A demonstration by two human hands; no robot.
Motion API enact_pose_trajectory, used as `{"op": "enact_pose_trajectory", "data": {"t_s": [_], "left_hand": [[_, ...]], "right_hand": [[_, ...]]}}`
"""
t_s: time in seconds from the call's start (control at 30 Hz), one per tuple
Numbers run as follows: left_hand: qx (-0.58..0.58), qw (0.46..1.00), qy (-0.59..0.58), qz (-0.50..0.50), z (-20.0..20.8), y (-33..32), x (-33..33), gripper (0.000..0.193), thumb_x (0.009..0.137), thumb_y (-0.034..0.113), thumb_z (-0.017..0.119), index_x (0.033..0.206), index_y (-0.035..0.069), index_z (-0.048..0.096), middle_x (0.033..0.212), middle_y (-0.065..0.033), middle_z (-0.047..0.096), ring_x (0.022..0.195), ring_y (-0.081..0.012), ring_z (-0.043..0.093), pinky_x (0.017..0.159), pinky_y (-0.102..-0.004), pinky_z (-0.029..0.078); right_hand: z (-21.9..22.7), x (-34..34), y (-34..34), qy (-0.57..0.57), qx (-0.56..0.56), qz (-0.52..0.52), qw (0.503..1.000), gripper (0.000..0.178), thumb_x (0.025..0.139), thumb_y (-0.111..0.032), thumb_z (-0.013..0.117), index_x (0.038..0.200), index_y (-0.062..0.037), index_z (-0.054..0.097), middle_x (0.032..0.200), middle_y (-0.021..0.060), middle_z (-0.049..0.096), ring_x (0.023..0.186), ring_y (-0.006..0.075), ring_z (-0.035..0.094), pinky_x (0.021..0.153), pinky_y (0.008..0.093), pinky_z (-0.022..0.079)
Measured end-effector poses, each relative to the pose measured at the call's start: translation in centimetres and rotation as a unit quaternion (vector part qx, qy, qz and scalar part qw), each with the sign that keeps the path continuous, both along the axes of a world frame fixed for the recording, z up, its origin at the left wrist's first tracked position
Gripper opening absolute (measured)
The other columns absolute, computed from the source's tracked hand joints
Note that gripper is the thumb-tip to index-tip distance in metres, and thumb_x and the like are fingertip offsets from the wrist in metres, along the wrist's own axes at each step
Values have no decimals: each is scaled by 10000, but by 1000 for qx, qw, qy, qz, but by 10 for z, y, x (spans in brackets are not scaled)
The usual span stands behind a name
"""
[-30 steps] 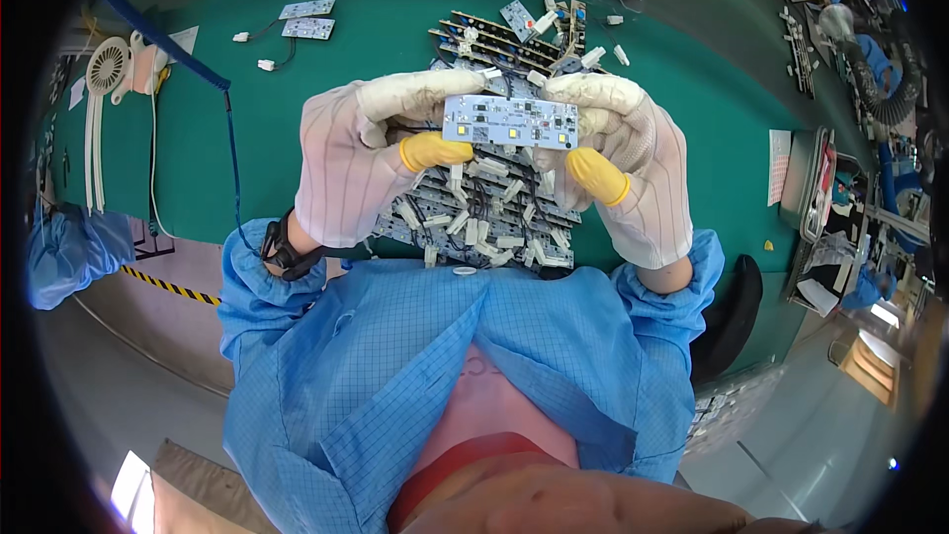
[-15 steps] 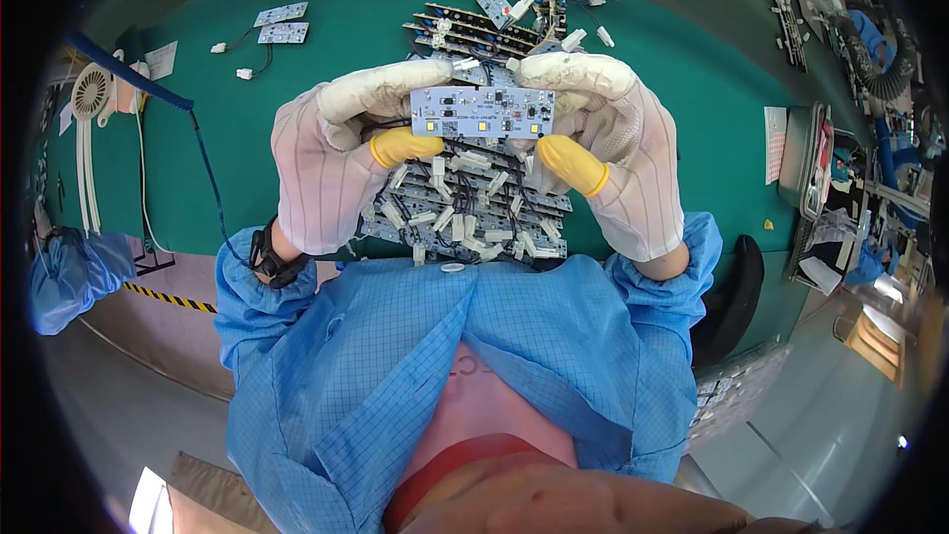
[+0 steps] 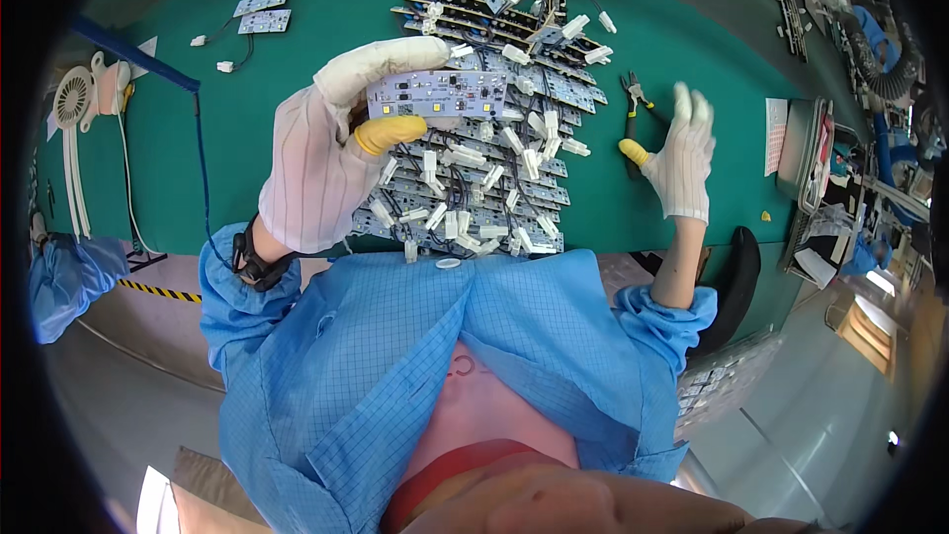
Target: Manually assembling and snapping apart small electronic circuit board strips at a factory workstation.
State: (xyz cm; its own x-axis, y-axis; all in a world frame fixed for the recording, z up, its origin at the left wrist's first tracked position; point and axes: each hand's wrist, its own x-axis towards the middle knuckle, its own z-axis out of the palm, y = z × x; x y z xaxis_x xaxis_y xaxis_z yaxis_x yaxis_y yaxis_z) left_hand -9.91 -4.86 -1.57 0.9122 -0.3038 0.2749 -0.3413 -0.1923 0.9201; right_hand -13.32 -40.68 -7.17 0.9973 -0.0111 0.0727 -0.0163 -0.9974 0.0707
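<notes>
My left hand [image 3: 341, 133], in a striped white glove with a yellow thumb cot, grips a white LED circuit board [image 3: 440, 95] by its left end. The board's face, with small yellow LEDs along its lower edge, is turned up. Beneath it lies a pile of similar boards [image 3: 583, 91] with black wires and white connectors. To the right, my right hand [image 3: 682, 153] is spread over the green mat, holding nothing, its fingertips slightly blurred. Beside its fingers rest cutting pliers [image 3: 634, 104] with black and yellow handles, partly hidden by that hand.
Two wired boards [image 3: 264, 21] lie apart at the back left of the green mat [image 3: 227, 104]. A blue coiled cord [image 3: 138, 65] hangs at left near a white fan [image 3: 84, 97]. Clear trays [image 3: 806, 153] stand at right. Another person's blue sleeve [image 3: 79, 272] shows far left.
My right hand has let go of the board and moved right, uncovering the pliers. My left hand still holds the board, now slightly further left.
</notes>
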Motion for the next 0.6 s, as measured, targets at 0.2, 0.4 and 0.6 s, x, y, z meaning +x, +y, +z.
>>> {"op": "enact_pose_trajectory", "data": {"t_s": [0.2, 0.4, 0.6], "left_hand": [[30, 999, 18, -5, -1, -2, -4, 482, 819, 244, 683, 1210, 0, 542, 1126, -113, 633, 979, -191, 633, 838, -291, 505], [47, 999, 20, 3, 5, -3, -10, 511, 774, 150, 742, 1212, -29, 549, 1143, -134, 626, 964, -189, 636, 839, -292, 512], [159, 981, -106, 46, 8, -3, -14, 484, 715, 109, 797, 1152, 9, 614, 997, -112, 688, 874, -155, 658, 771, -267, 523]], "right_hand": [[-26, -20, -11, -31, -20, 1, 999, 683, 855, -355, 611, 1400, -58, 327, 1335, 178, 401, 1245, 340, 388, 1002, 454, 344], [-15, -21, 37, -20, -38, -72, 997, 646, 825, -141, 643, 1386, -23, 347, 1244, 168, 495, 1129, 306, 497, 918, 407, 423], [54, -6, 65, -112, 315, 21, 942, 577, 721, -89, 694, 1260, -25, 500, 1038, 132, 608, 898, 284, 590, 785, 380, 477]]}}
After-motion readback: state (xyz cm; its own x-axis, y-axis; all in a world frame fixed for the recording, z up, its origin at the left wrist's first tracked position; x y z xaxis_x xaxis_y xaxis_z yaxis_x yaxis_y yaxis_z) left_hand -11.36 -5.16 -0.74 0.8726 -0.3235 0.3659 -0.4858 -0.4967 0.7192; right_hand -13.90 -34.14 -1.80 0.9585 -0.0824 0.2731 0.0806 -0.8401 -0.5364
